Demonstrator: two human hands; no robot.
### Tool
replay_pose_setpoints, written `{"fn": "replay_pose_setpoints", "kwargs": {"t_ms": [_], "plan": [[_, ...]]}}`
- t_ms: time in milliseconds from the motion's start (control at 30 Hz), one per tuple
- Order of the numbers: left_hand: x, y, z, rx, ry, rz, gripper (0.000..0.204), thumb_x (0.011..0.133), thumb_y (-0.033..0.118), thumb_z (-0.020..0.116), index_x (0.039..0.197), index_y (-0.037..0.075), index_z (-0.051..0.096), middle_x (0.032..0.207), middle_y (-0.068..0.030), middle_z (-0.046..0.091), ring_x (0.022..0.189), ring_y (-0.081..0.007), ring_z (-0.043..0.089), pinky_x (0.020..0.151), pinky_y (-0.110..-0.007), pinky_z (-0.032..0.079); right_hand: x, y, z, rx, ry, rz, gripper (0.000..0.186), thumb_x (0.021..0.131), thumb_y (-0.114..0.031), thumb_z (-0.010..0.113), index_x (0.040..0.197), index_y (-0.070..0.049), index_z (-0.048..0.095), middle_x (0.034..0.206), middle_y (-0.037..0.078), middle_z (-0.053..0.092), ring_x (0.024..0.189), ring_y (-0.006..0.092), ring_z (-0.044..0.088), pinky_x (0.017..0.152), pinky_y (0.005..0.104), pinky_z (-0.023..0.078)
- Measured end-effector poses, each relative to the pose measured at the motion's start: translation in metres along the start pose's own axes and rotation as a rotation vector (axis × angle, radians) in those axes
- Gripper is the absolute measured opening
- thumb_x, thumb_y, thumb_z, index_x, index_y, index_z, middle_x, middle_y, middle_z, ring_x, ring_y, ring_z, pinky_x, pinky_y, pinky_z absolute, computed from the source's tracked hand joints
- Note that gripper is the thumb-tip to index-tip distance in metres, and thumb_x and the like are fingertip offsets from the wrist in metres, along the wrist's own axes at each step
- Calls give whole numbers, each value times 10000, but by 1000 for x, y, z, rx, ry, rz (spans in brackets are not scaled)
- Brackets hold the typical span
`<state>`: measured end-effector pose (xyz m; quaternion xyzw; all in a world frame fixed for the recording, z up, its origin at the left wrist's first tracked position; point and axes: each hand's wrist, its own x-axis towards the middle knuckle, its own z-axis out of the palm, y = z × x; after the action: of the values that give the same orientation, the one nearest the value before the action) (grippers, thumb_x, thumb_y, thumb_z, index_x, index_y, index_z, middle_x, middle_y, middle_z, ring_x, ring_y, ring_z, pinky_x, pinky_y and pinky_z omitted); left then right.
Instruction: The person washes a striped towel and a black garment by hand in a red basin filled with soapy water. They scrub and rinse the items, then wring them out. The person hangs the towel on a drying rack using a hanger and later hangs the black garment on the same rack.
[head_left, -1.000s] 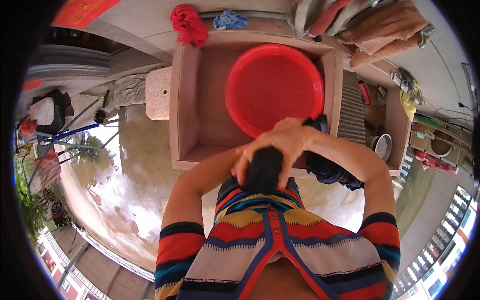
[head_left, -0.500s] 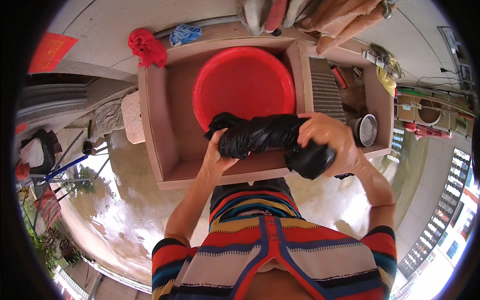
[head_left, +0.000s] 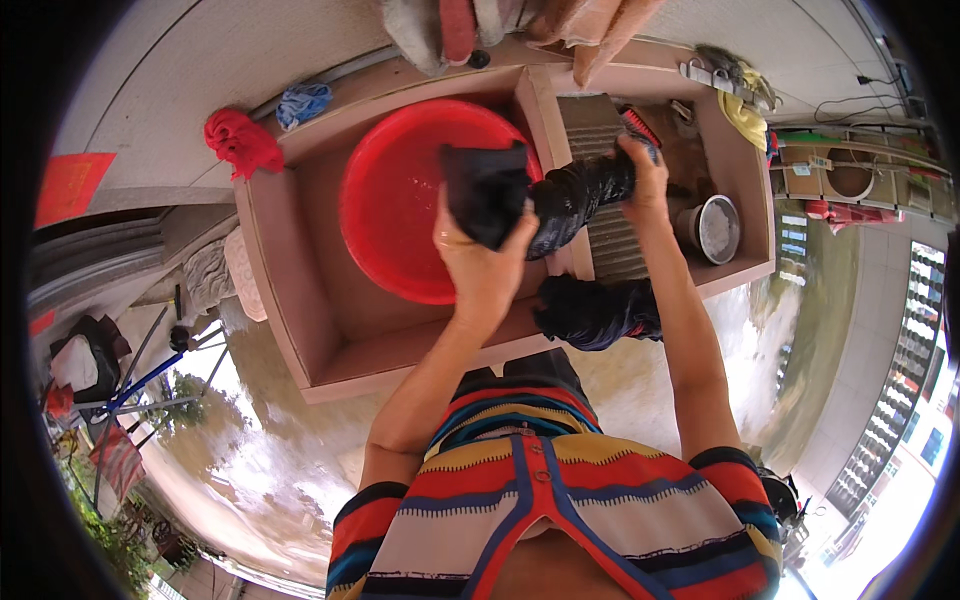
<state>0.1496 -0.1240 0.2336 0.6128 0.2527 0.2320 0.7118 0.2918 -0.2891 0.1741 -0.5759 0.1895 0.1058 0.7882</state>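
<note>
A wet black garment point(head_left: 575, 205), bunched and twisted, is stretched between my two hands above the sink. My left hand point(head_left: 482, 262) is closed around one end, and a flap of the cloth stands up over the fingers. At the other end, over the ridged washboard slab point(head_left: 612, 240), my right hand point(head_left: 645, 178) grips the cloth. The large red basin point(head_left: 375, 235) lies below and to the left of the garment, with small bright specks over its inside. Another dark cloth bundle point(head_left: 597, 312) hangs over the sink's front edge.
The pinkish sink point(head_left: 325, 365) has a divider point(head_left: 545, 115). On its right side are a metal bowl point(head_left: 718, 230) with pale contents and a red brush point(head_left: 640, 125). Red point(head_left: 240, 142) and blue cloths point(head_left: 303, 104) lie on the back-left rim. Orange towels point(head_left: 590, 35) hang behind.
The garment has moved up and to the right, swinging to a slant with its right end higher. My hands have shifted along with it, and the dark bundle on the front edge now shows fully.
</note>
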Motion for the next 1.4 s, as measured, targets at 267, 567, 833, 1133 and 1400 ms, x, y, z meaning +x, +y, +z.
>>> {"fn": "replay_pose_setpoints", "kwargs": {"t_ms": [267,567,833,1133,1400], "plan": [[-30,-23,60,318,-422,810,313,521,150,723,768,72,547,898,-88,574,849,-299,565,743,-414,459,48,37,-17,-135,-182,227,320,666,-111,737,917,-9,567,725,70,590,574,168,579,531,285,484],[-40,-116,87,579,-658,938,182,598,155,614,766,124,552,782,-50,514,782,-222,511,765,-395,394,75,42,13,-1177,-387,-509,521,644,-252,784,995,46,542,806,164,618,784,173,598,703,314,479],[-39,-132,98,686,-770,1050,132,674,224,602,757,139,542,695,-29,468,740,-199,486,741,-385,386,63,39,34,-1501,-596,-560,377,633,-238,702,924,-60,542,777,188,632,761,366,625,666,420,513],[-44,-145,111,834,-909,998,251,731,267,626,949,144,625,985,-54,573,1001,-223,513,810,-425,383,61,50,65,-1768,-789,-402,275,647,-72,581,920,-46,572,749,187,633,752,371,634,652,443,513],[-53,-162,129,713,-911,914,252,770,243,586,977,106,630,1079,-80,575,1097,-262,486,930,-506,343,62,62,69,-1790,-810,-368,275,665,-87,568,933,-52,618,848,199,644,845,349,634,709,422,512]]}}
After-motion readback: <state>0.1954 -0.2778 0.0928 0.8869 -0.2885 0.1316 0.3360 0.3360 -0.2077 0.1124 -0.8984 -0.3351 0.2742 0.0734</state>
